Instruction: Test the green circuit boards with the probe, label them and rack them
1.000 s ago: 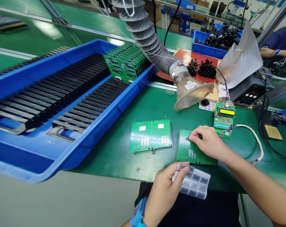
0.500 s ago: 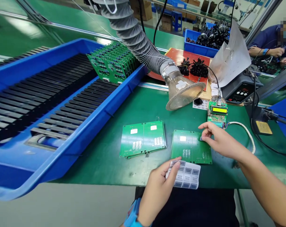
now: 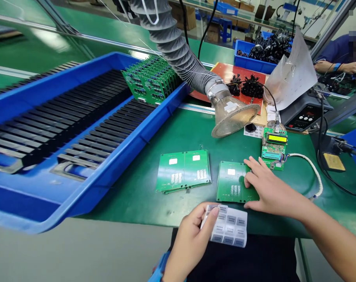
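My left hand (image 3: 195, 235) pinches a sheet of grey printed labels (image 3: 229, 226) between thumb and fingers, just over the table's front edge. My right hand (image 3: 267, 186) rests spread over the right part of a green circuit board (image 3: 231, 184), with the thumb by its lower edge and fingertips toward its upper edge. A white label shows on the board's left half; the fingers hide the matching spot on the right half. To the left lies a small stack of similar green boards (image 3: 184, 170), the top one bearing two white labels.
A blue slotted tray (image 3: 113, 172) with upright populated boards (image 3: 151, 82) fills the left. A fume extraction hose (image 3: 184, 58) ends in a hood (image 3: 235, 117) above the table. Right stand a small display board (image 3: 275, 143), a soldering station (image 3: 304, 111) and cables. Another person works at far right.
My right hand has gone from a pinch above the board's upper right to spread fingers on the board. The label sheet has dropped slightly nearer to me, and the camera view has shifted.
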Demonstrator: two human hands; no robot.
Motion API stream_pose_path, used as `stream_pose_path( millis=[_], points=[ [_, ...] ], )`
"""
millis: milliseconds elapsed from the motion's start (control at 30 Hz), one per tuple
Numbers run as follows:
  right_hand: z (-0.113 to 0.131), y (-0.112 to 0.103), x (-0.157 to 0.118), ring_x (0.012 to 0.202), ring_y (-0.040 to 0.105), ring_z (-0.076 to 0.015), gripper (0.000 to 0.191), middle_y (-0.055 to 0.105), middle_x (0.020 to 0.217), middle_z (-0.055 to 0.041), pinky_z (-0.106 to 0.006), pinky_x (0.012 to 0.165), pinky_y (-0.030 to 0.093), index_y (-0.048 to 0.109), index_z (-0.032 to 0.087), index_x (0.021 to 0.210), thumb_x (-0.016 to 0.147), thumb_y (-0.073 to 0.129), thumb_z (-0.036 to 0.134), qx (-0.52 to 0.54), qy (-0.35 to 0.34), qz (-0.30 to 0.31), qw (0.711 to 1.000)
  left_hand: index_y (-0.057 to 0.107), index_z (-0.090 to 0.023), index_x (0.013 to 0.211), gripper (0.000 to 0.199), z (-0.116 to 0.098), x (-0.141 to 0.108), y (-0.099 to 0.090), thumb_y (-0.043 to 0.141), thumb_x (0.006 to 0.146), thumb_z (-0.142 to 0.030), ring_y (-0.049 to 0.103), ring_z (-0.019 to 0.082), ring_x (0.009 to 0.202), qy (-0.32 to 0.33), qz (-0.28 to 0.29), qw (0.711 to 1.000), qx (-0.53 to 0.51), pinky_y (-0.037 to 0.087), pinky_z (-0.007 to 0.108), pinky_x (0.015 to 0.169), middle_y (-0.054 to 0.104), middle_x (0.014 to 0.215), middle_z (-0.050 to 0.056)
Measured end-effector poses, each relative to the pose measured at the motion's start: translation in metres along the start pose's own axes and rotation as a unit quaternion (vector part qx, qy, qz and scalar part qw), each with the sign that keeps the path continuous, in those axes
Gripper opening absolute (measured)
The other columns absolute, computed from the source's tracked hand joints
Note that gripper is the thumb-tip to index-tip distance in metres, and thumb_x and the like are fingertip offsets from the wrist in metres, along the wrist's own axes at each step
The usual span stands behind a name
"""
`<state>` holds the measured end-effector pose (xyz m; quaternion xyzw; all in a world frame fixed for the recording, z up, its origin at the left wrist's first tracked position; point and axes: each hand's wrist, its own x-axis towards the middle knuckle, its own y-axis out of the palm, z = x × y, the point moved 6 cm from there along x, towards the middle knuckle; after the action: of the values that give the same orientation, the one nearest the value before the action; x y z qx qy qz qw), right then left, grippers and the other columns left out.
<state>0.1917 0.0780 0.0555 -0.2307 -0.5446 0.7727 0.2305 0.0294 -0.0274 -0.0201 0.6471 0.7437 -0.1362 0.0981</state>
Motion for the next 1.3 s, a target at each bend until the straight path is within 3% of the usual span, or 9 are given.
stream_pose_path(
  millis=[200,400,533,633,733,867,967,1067,1300],
  points=[
    [0.033,-0.014,0.065,0.140,0.030,-0.0320,0.039,0.054,0.127,-0.0197,-0.057,0.115,0.022,0.051,0.020,0.089,0.067,0.080,0.034,0.045,-0.090,-0.020,0.995,0.064,-0.017,0.082,0.050,0.013,-0.018,-0.011,0.057,0.077,-0.066,0.051,0.013,0.043,-0.061,-0.045,0.993,-0.089,0.041,0.021,0.039,0.056,0.051,-0.002],
    [0.061,0.016,0.141,0.140,0.030,-0.0395,0.050,0.044,0.141,-0.0255,-0.058,0.115,0.017,0.058,0.013,0.098,0.064,0.084,0.037,0.036,-0.131,0.007,0.991,0.061,-0.018,0.071,0.045,-0.001,-0.012,-0.008,0.052,0.084,-0.061,0.049,0.012,0.044,-0.032,-0.039,0.998,-0.040,0.043,0.020,0.041,0.054,0.051,-0.002],
    [0.056,0.004,0.110,0.135,0.039,-0.0323,0.025,0.049,0.139,-0.0201,-0.052,0.111,0.029,0.062,0.013,0.103,0.084,0.069,0.028,0.124,-0.100,-0.050,0.986,0.060,-0.019,0.072,0.043,-0.007,-0.009,-0.007,0.048,0.087,-0.057,0.051,0.013,0.047,-0.013,-0.031,0.999,-0.017,0.045,0.020,0.042,0.055,0.053,-0.001],
    [0.051,0.003,0.069,0.094,0.064,-0.0192,0.010,0.069,0.097,-0.0071,-0.034,0.084,0.050,0.066,0.017,0.096,0.088,0.062,0.021,0.264,-0.036,-0.007,0.964,0.061,-0.019,0.074,0.041,-0.007,-0.007,-0.007,0.047,0.087,-0.054,0.052,0.014,0.047,-0.001,-0.024,1.000,-0.002,0.045,0.020,0.042,0.054,0.054,-0.002],
    [0.051,0.014,0.042,0.071,0.062,-0.0134,0.003,0.066,0.077,-0.0007,-0.024,0.066,0.049,0.068,0.017,0.079,0.080,0.068,0.014,0.359,0.049,0.039,0.931,0.058,-0.019,0.069,0.039,-0.010,-0.005,-0.006,0.047,0.088,-0.051,0.050,0.012,0.046,0.026,-0.030,0.999,0.025,0.042,0.019,0.042,0.051,0.051,-0.003],
    [0.034,0.011,0.035,0.071,0.060,-0.0129,0.008,0.064,0.073,0.0001,-0.023,0.066,0.047,0.068,0.017,0.072,0.077,0.067,0.011,0.399,0.109,-0.029,0.910,0.047,-0.020,0.054,0.045,-0.011,-0.003,-0.005,0.049,0.087,-0.052,0.047,0.011,0.043,0.030,-0.042,0.998,0.038,0.039,0.019,0.043,0.048,0.044,-0.003],
    [0.001,-0.001,0.040,0.072,0.060,-0.0141,0.008,0.066,0.076,-0.0012,-0.025,0.067,0.045,0.067,0.017,0.074,0.081,0.063,0.016,0.353,0.165,-0.084,0.917,0.052,-0.020,0.058,0.046,-0.005,-0.003,0.002,0.048,0.085,-0.056,0.048,0.012,0.041,-0.010,-0.014,1.000,-0.009,0.041,0.020,0.040,0.050,0.045,-0.003],
    [-0.021,-0.002,0.050,0.067,0.058,-0.0144,0.012,0.065,0.074,-0.0014,-0.026,0.062,0.041,0.066,0.017,0.071,0.082,0.061,0.019,0.253,0.191,-0.037,0.948,0.067,-0.017,0.080,0.042,0.000,-0.002,0.011,0.051,0.083,-0.057,0.050,0.013,0.045,-0.046,0.012,0.998,-0.031,0.043,0.021,0.040,0.057,0.054,-0.001],
    [-0.017,0.010,0.064,0.072,0.060,-0.0159,0.014,0.067,0.078,-0.0039,-0.025,0.063,0.040,0.065,0.018,0.073,0.083,0.057,0.014,0.114,0.185,0.007,0.976,0.066,-0.015,0.118,0.053,0.007,0.007,0.023,0.046,0.087,-0.053,0.046,0.013,0.051,-0.075,0.035,0.997,-0.003,0.044,0.020,0.042,0.051,0.059,-0.001]
  ],
)
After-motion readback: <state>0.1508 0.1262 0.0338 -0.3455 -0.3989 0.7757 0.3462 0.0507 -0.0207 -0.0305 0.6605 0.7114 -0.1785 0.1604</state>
